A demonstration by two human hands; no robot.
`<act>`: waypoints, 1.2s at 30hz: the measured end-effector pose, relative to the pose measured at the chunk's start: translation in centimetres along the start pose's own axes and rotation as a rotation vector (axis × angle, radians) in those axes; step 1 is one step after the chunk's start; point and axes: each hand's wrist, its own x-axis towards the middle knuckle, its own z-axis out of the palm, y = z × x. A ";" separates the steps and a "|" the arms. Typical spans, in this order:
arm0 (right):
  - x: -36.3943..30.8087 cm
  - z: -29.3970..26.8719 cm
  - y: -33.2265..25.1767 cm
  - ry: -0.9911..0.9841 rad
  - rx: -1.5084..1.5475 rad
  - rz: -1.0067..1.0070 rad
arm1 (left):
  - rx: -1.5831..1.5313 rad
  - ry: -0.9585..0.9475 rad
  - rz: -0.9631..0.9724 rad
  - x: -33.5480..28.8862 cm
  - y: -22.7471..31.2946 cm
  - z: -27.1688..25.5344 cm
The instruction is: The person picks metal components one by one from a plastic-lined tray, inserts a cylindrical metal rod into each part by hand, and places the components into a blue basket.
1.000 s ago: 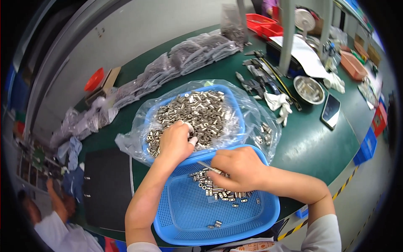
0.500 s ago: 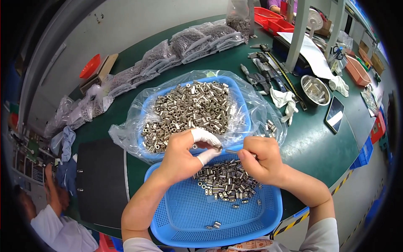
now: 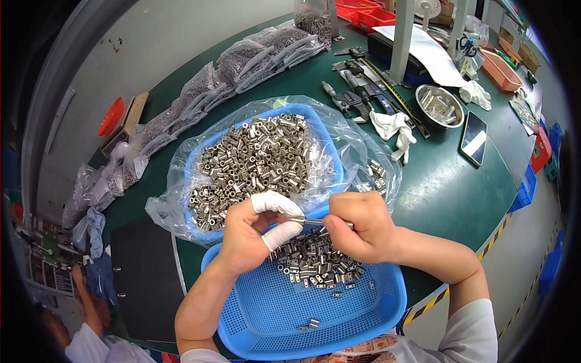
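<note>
My left hand, with white finger cots on thumb and index finger, pinches a small metal sleeve. My right hand is closed round a thin metal rod, whose tip meets the sleeve; how deep it goes in, I cannot tell. Both hands are above the far part of a blue perforated basket. Small metal sleeves lie heaped inside it, with a few apart near the front. Behind stands a bag-lined blue tray full of similar metal sleeves.
Bags of metal parts line the table's far left edge. A black folder lies at left. Calipers, a white glove, a steel bowl and a phone are on the right. Another person's arm shows at lower left.
The rod's tip, apart from the sleeve before, now meets it as my hands have come closer together. The whole view has shifted slightly.
</note>
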 end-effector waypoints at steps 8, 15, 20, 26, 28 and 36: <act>-0.2 -0.1 -0.1 -0.061 -0.010 0.013 | 0.126 -0.046 0.053 -0.2 -0.2 -0.2; 0.1 0.4 -0.5 0.078 0.001 0.002 | -0.288 0.047 -0.045 0.0 0.2 1.1; -0.4 0.0 0.0 0.163 0.061 -0.086 | -0.483 0.040 -0.083 0.6 -0.2 1.8; 0.2 0.0 -0.2 0.174 0.021 -0.096 | -0.270 0.058 -0.054 0.3 -0.2 1.3; 0.0 -0.2 0.1 0.191 0.051 -0.023 | -0.225 0.044 -0.021 0.4 -0.5 1.3; 0.1 0.1 0.4 0.083 0.152 0.055 | -0.177 -0.024 -0.045 0.0 -0.5 0.4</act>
